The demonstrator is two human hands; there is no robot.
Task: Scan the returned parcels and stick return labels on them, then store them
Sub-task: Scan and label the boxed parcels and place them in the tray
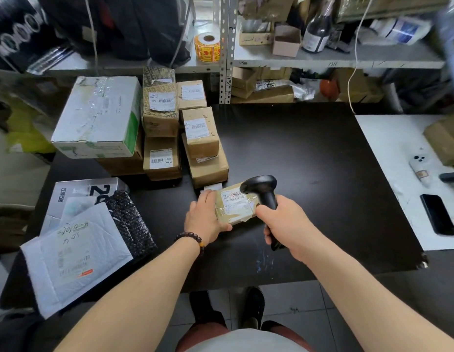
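A small taped brown parcel [237,208] with a white barcode label lies on the black table [309,161]. My left hand [205,215] grips its left end, thumb under the near edge. My right hand [284,221] holds a black barcode scanner [262,190] by the handle, its head right over the parcel's label. A small white label slip [212,187] lies just behind the parcel. Several labelled cardboard parcels [200,133] stand stacked at the back left of the table.
A big white and green box [99,115] sits at the far left. Padded mailers [73,252] lie at the near left. A roll of yellow stickers [207,48] stands on the shelf. A phone [437,214] and a white device [421,168] lie on the white table to the right.
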